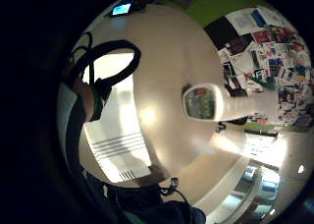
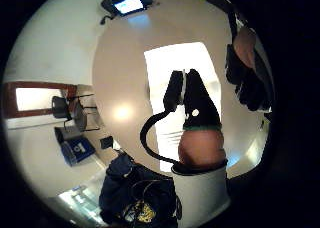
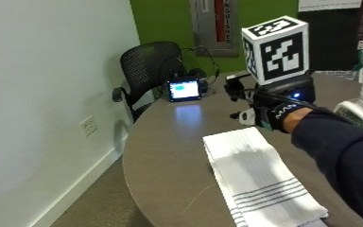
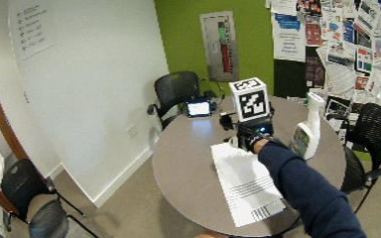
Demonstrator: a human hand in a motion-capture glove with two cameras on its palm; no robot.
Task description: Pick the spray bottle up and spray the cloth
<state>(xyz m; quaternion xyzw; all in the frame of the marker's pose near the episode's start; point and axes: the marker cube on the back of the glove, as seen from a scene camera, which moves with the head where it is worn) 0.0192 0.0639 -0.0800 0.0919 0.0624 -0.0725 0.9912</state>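
A tall white plastic spray bottle with a green label (image 4: 307, 130) stands upright on the round grey-brown bench (image 4: 184, 163), toward its 2 o'clock edge in the wide outside view, trigger head up and apparently within easy reach. Just beside it, toward the bench's middle, a white folded cloth with thin dark stripes at one end (image 4: 244, 184) lies flat and spread, seemingly laid out as the spray's target. The person's black-gloved right hand (image 3: 276, 116) hovers over the cloth's far end, apart from the bottle, which sits at roughly its 3 o'clock; nothing is held. From these views one cannot tell whether the hands' fingers are spread or curled. The reach for the bottle appears not yet made. A small device with a lit blue screen (image 3: 183, 90) rests at the bench's 11 o'clock edge, before a black mesh office chair (image 3: 147, 66).
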